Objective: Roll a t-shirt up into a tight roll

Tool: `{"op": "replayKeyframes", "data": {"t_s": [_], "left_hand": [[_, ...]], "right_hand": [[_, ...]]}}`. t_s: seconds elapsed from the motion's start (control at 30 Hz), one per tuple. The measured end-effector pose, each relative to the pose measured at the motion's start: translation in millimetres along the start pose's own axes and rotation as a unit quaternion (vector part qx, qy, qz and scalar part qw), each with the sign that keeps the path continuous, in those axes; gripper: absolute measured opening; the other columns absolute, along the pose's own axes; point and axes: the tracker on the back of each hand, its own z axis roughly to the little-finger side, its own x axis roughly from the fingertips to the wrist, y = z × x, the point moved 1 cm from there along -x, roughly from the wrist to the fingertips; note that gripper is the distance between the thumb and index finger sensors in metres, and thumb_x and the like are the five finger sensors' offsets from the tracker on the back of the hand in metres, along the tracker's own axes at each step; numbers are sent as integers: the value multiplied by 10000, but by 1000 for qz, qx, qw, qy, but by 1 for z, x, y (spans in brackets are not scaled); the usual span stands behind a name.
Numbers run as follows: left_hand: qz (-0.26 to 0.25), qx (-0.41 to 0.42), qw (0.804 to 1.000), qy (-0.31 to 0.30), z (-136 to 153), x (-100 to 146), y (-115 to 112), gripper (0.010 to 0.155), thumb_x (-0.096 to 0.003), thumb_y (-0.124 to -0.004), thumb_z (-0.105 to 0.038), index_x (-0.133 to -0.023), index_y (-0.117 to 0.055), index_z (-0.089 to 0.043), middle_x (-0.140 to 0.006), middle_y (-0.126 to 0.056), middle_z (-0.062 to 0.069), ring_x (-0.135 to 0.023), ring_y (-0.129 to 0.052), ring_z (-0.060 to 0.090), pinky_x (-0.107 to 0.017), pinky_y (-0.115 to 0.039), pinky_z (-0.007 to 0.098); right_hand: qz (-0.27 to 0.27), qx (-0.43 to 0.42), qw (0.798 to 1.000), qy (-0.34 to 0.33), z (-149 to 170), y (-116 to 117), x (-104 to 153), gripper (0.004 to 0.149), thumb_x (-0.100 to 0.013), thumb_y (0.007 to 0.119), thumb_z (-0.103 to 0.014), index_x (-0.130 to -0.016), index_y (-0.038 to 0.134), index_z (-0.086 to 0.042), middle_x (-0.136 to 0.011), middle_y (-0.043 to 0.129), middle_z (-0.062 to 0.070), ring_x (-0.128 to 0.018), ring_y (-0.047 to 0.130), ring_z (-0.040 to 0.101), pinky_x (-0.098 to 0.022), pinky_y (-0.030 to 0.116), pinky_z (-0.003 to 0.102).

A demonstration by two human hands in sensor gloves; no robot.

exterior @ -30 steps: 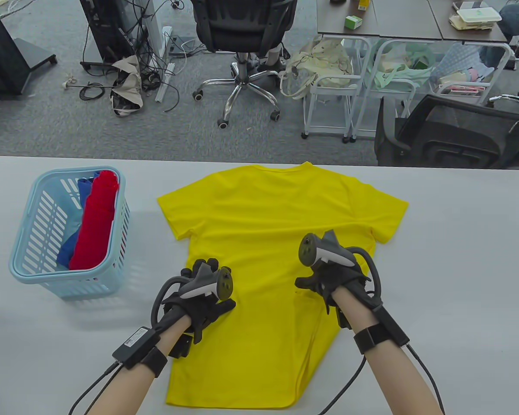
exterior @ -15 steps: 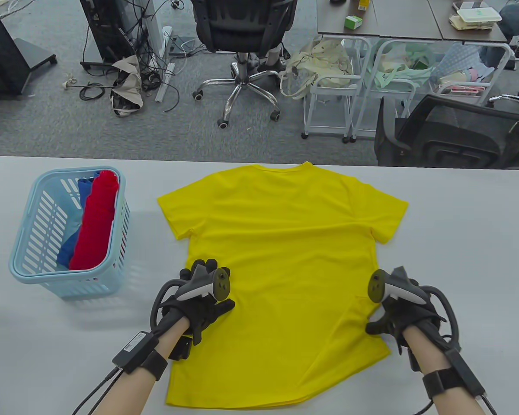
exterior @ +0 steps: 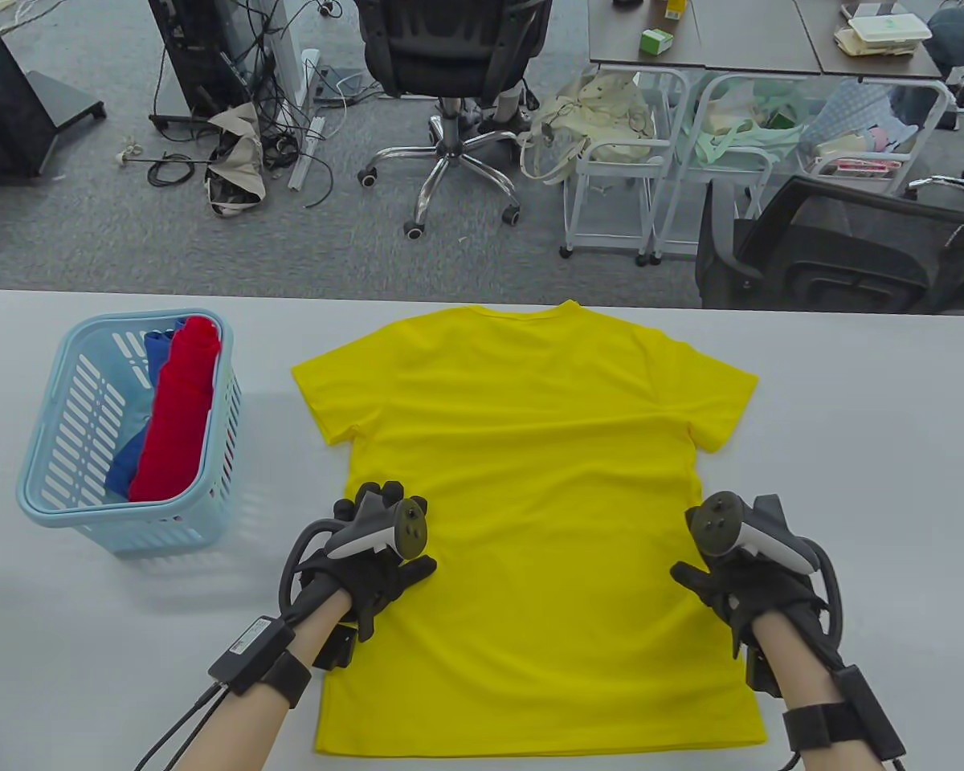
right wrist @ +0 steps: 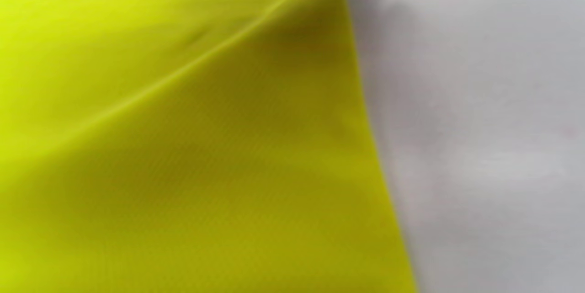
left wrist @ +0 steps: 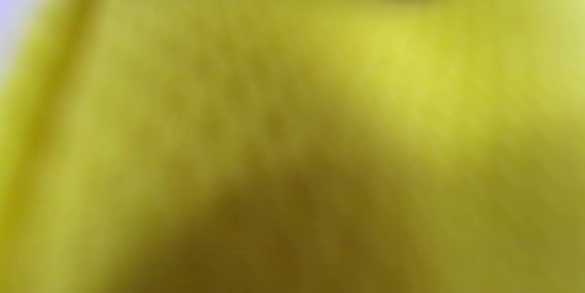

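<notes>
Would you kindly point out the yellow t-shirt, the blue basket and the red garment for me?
yellow t-shirt [exterior: 530, 450]: table view, middle of its chest.
blue basket [exterior: 64, 507]: table view, its near rim.
red garment [exterior: 178, 409]: table view, middle of the roll.

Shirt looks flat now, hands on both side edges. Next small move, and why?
Probably slide both hands to the near hem and start the first tight turn. The yellow t-shirt lies spread flat, unrolled; the left hand and right hand rest at its side edges.

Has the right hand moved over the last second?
Yes. The right hand has swept rightward, away from the basket, from mid-shirt to the t-shirt's right edge, spreading the folded side flat.
</notes>
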Motion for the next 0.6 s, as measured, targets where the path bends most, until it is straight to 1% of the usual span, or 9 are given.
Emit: {"op": "replayKeyframes", "data": {"t_s": [0.07,0.1,0.13,0.2,0.27,0.33,0.4,0.53,0.6], "left_hand": [[-2,0,1000,-1,0,0,0,777,-385,-167,-683,-946,251,-344,-1033,319,58,-989,213,381,-710,20,596],[-3,0,1000,-1,0,0,0,773,-385,-167,-683,-949,244,-348,-1036,317,59,-990,212,382,-710,20,596],[-5,0,1000,-1,0,0,0,774,-385,-166,-683,-952,241,-348,-1040,314,59,-994,208,382,-713,17,596],[-22,-5,1000,-4,-1,1,0,772,-387,-170,-681,-967,223,-356,-1059,291,57,-1010,186,379,-724,1,597],[-37,-14,999,-4,-2,3,3,765,-403,-194,-677,-995,176,-367,-1094,238,52,-1043,129,371,-750,-43,590],[-48,-16,999,-8,-5,9,10,769,-439,-272,-674,-1040,94,-364,-1143,144,63,-1083,31,376,-785,-124,583],[-58,-10,998,-12,-7,16,15,775,-447,-286,-668,-1049,85,-351,-1154,126,74,-1089,11,383,-794,-146,581],[-89,-21,996,14,-4,21,24,778,-447,-280,-672,-1059,79,-352,-1164,122,77,-1097,4,387,-800,-152,583],[-74,-23,997,29,-1,13,20,779,-445,-274,-673,-1061,75,-348,-1164,117,81,-1097,-1,390,-801,-160,585]], "right_hand": [[-41,53,998,18,-6,20,-12,794,-589,503,-551,-1085,-42,-255,-1103,-139,114,-1031,-82,482,-744,190,632],[-43,92,994,37,-7,24,-11,806,-566,457,-572,-1033,-123,-263,-1059,-199,101,-1001,-140,464,-734,151,629],[-33,106,993,39,-8,23,-8,802,-552,411,-593,-1028,-134,-246,-1064,-188,109,-1014,-110,468,-739,189,631],[-35,110,992,52,-10,23,3,821,-562,480,-591,-1064,-53,-221,-1104,-96,129,-1046,-11,486,-738,243,635],[-36,121,990,62,-13,20,10,825,-557,502,-593,-1091,14,-196,-1130,-15,148,-1068,92,504,-734,303,629],[-15,121,990,70,-18,11,14,813,-558,515,-588,-1136,134,-164,-1174,115,176,-1085,198,514,-733,343,622],[7,102,993,67,-23,0,13,782,-566,526,-578,-1162,276,-138,-1198,236,204,-1090,238,517,-733,356,621],[28,51,998,35,-39,-13,-8,815,-582,511,-565,-1147,81,-165,-1170,33,198,-1084,101,510,-745,294,620],[25,40,998,31,-47,-16,-23,829,-588,492,-561,-1118,-15,-173,-1134,-67,190,-1064,3,498,-747,250,619]]}}
